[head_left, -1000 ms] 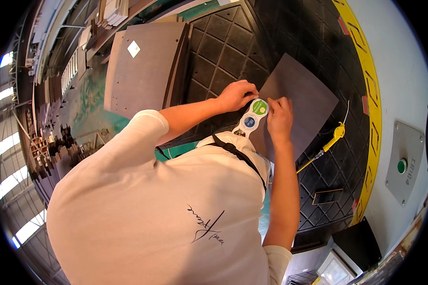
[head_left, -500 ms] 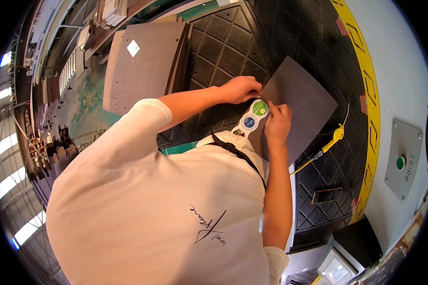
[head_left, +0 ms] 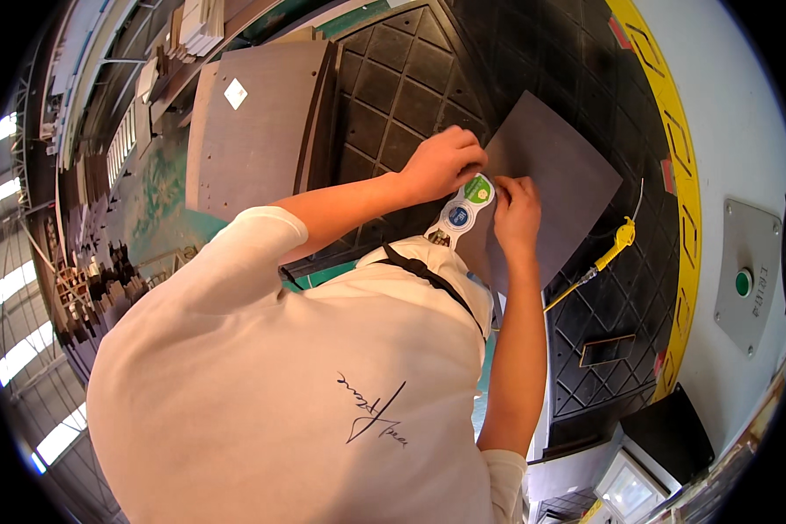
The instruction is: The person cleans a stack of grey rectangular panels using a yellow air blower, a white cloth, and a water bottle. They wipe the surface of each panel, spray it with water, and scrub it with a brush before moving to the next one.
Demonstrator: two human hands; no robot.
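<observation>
A brown flat panel [head_left: 563, 179] lies tilted on the black quilted-pattern surface in front of me. At its near-left edge is a white tag-like strip [head_left: 443, 225] with scalloped sides, bearing a green round and a blue round. Just above the strip's far end, my left hand [head_left: 445, 163] is closed with its fingers curled down. My right hand [head_left: 519, 215] is closed in a pinch over the panel, right beside the strip's green end. What sits between the fingertips of either hand is too small or hidden to make out.
Left of the hands stands a stack of brown panels [head_left: 258, 122] with a white diamond label [head_left: 236, 93]. On the right are a yellow air gun [head_left: 618, 243], a small dark rectangular piece [head_left: 607, 351], a yellow edge strip [head_left: 686, 192] and a green button [head_left: 743, 283].
Both hands have shifted slightly, the left a little up and right, the right a little up. The strip's top now sits slightly higher, and the view has turned a little.
</observation>
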